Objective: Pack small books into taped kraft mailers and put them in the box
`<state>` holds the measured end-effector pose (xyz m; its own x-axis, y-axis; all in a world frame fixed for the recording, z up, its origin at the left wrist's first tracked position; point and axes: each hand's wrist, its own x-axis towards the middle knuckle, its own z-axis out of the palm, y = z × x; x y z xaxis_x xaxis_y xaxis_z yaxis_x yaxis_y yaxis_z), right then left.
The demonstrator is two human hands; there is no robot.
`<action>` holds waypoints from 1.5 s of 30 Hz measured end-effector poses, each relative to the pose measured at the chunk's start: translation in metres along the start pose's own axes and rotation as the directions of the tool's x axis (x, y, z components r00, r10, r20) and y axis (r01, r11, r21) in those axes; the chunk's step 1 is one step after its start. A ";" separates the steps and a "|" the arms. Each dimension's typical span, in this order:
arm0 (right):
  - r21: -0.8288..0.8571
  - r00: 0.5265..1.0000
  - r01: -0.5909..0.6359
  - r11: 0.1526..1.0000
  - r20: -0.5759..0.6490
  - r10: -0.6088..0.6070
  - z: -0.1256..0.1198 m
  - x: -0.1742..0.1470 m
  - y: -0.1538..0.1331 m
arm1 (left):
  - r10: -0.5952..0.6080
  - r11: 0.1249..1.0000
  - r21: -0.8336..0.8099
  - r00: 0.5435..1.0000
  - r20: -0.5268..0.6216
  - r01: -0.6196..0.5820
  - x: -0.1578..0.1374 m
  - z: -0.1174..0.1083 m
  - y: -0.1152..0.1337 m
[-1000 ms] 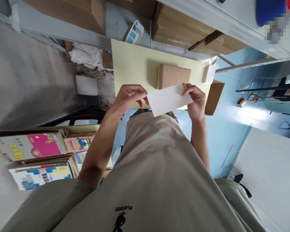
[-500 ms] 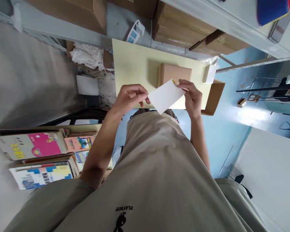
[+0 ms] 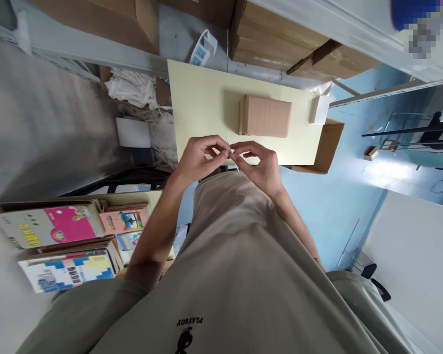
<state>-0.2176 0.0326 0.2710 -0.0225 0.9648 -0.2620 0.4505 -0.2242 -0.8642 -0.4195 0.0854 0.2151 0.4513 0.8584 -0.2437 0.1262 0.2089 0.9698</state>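
My left hand (image 3: 202, 158) and my right hand (image 3: 260, 166) meet at the near edge of the pale yellow tabletop (image 3: 203, 108). Between their pinched fingertips is a small white sheet (image 3: 238, 168), turned edge-on so that only a thin line of it shows. Both hands are closed on it, thumbs and forefingers almost touching. Just beyond my hands, a closed brown cardboard box (image 3: 268, 117) lies on the tabletop, apart from them.
A white box (image 3: 319, 109) stands at the table's right end, above an open carton (image 3: 328, 147). Behind are a power strip (image 3: 201, 51) and large cartons (image 3: 276, 37). Books (image 3: 70, 228) are stacked at lower left, near white packing material (image 3: 133, 88).
My right hand has moved left to meet my left hand. The white sheet, seen broad side before, is now edge-on between the fingertips. The cardboard box is uncovered.
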 end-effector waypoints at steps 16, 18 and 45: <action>-0.058 0.991 -0.025 0.998 -0.132 0.017 -0.008 0.004 0.030 | -0.151 0.987 0.040 0.981 -0.125 0.157 0.014 -0.013 -0.059; -0.034 0.986 -0.034 0.999 -0.164 0.028 -0.011 0.004 0.033 | -0.211 0.976 0.014 0.963 -0.167 0.217 0.016 -0.027 -0.084; 0.160 0.918 -0.215 0.963 -0.302 0.255 -0.022 -0.013 0.030 | -0.533 0.703 -0.173 0.349 -0.771 0.690 0.109 -0.291 -0.116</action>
<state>-0.1841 0.0159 0.2577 0.3640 0.8706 -0.3310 0.2961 -0.4452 -0.8451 -0.6421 0.2912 0.0798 -0.5908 0.5493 -0.5910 0.2471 0.8205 0.5155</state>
